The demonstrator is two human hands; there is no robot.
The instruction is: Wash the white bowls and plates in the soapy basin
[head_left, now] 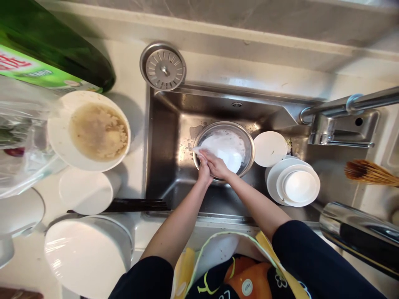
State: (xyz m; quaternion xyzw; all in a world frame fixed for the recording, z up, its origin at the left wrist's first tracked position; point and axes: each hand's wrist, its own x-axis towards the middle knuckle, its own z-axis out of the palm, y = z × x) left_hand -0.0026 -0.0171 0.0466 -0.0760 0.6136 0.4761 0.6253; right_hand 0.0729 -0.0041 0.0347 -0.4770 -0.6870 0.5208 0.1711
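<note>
from my end on the head cam, my left hand [204, 171] and right hand [216, 167] are both curled closed, gripping a soapy white cloth or thin plastic sheet [222, 151] (can't tell which) inside a round stainless steel bowl [247, 145], down in a brushed steel sink [162, 141]. a flat round white plate [269, 148] sits just right of the bowl with a stack of round white plates [293, 185] beside it, and up on the counter left of the sink there's a wide white bowl [54, 133] holding murky brown water and pale scraps.
</note>
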